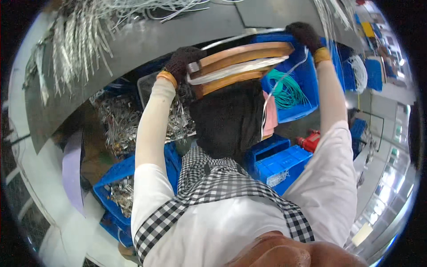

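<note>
A thin white strand, like a cable or strap (pixel 249 33), stretches between my two dark-gloved hands along the bench edge. My left hand (pixel 186 59) is closed at its left end, beside a brown wooden piece (pixel 249 54). At its right end my right hand (pixel 306 35) is closed too, over a blue bin. The fingertips of both hands are hard to make out. A white bundle (pixel 240 71) lies between the upper brown piece and a lower brown piece (pixel 231 82). Another white strand (pixel 289 72) hangs from near my right hand past the blue bin.
The grey bench (pixel 178 33) bears silvery strands (pixel 82 44) and white cables (pixel 142 6). A blue bin (pixel 304 98) holds green cable (pixel 287 93). Metal parts (pixel 122 120) fill containers at left. Black cloth (pixel 229 115) hangs before me; blue crates (pixel 284 162) stand below right.
</note>
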Demonstrator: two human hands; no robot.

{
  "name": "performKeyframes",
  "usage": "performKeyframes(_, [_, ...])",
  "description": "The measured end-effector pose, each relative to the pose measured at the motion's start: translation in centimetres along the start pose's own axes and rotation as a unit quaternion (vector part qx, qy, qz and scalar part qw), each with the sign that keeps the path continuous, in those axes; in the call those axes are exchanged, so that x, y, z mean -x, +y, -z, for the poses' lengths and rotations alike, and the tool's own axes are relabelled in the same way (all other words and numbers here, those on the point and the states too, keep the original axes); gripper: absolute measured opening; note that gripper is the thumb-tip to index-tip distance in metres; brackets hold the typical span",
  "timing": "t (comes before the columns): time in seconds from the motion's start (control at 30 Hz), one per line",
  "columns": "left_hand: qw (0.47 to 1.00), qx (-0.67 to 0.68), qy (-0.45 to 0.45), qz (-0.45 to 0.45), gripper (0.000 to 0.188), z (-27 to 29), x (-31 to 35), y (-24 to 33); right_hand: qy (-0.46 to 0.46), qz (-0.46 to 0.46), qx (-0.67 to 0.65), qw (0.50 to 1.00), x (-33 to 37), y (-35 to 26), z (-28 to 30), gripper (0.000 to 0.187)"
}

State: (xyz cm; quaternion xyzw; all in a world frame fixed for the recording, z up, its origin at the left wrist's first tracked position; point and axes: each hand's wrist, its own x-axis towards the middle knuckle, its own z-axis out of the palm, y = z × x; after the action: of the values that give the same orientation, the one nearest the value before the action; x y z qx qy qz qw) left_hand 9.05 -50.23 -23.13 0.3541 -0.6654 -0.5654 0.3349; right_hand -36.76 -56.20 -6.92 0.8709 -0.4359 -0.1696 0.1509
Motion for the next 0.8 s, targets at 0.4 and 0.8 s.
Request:
performKeyframes(0.4, [0.944,0.027,0.311,0.108,0.027,-4.4,11.3,2.4,-0.065,-0.353,-0.476,0.803,20.4,-29.1,-9.2,0.022])
performKeyframes(0.8, [0.893,-0.263,-0.163,-0.327,0.028,-15.8,11.7,7.2,-0.049,-0.053,-0.512,0.856,20.4,-34.8,9.5,0.023])
